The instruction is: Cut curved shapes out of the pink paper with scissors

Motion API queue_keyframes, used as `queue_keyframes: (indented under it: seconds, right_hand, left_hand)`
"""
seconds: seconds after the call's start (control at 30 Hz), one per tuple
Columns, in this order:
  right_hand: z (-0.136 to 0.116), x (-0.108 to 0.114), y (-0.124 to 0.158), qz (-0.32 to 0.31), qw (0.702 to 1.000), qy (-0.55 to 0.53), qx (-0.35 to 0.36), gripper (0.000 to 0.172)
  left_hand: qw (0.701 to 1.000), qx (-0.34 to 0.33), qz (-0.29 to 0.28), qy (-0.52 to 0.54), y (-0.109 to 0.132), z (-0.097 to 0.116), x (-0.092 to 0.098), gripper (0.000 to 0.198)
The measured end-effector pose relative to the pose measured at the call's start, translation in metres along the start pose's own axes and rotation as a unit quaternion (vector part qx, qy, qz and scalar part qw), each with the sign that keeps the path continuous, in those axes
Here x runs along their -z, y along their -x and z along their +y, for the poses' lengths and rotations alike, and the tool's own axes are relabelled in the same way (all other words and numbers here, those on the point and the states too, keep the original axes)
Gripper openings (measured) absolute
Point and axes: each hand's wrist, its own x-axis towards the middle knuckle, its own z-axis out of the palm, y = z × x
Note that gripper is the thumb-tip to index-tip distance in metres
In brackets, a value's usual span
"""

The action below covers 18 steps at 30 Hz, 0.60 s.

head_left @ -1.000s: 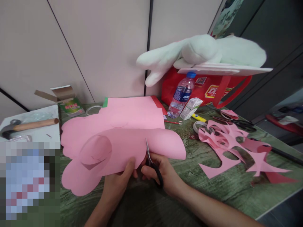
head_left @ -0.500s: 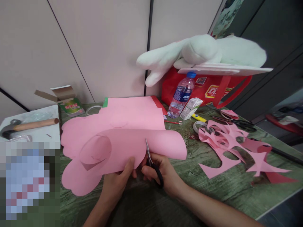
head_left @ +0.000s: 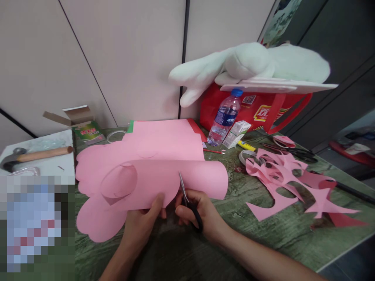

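Observation:
My left hand (head_left: pixel 146 220) pinches the near edge of a pink paper sheet (head_left: pixel 159 175), thumb on top and fingers underneath. The sheet curls upward, and its right part rolls away beyond the cut. Black-handled scissors (head_left: pixel 191 212) are in my right hand (head_left: pixel 202 210), their blades at the curved cut in the sheet. To the left, scalloped pink paper pieces (head_left: pixel 99 222) lie partly under the sheet, and a round opening or curled flap shows there. More pink paper (head_left: pixel 166 134) is stacked behind it.
Pink offcuts (head_left: pixel 281 195) lie at the right near a tape roll (head_left: pixel 244 158) and a yellow glue stick (head_left: pixel 246 146). A water bottle (head_left: pixel 224 119), small carton (head_left: pixel 236 134) and red bag (head_left: pixel 252 111) stand behind. At the left are a hammer (head_left: pixel 43 154) and a green box (head_left: pixel 88 132).
My left hand has shifted slightly left with the pink sheet. The curled right part has moved a little left and its end has dipped. The scissors stay nearly in place.

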Motion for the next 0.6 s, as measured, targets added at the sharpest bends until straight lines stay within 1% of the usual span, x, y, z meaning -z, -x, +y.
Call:
queue_keyframes:
  seconds: [0.17, 0.27, 0.47, 0.53, 0.6]
  right_hand:
    - [-0.0003, -0.0009, -0.0008, -0.004, 1.000, -0.005, 0.000, 0.043]
    - [-0.0003, -0.0008, -0.0006, -0.007, 1.000, 0.000, 0.005, 0.043]
    - [0.0004, -0.0011, 0.0009, -0.010, 1.000, 0.000, 0.007, 0.043]
    - [0.0016, -0.0018, 0.0010, -0.004, 1.000, -0.002, 0.006, 0.044]
    - [0.0032, -0.0027, 0.0012, 0.001, 1.000, 0.002, 0.005, 0.044]
  left_hand:
    - [1.000, -0.006, 0.004, 0.012, 0.0013, 0.0028, 0.0011, 0.040]
    - [1.000, -0.014, -0.014, 0.022, -0.0005, -0.0006, 0.0026, 0.041]
    - [0.997, 0.000, -0.012, 0.075, -0.0034, -0.0063, 0.0028, 0.040]
    - [0.997, -0.005, 0.004, 0.075, -0.0036, -0.0051, 0.0021, 0.035]
    - [0.997, -0.013, 0.044, 0.062, -0.0030, -0.0027, 0.0011, 0.024]
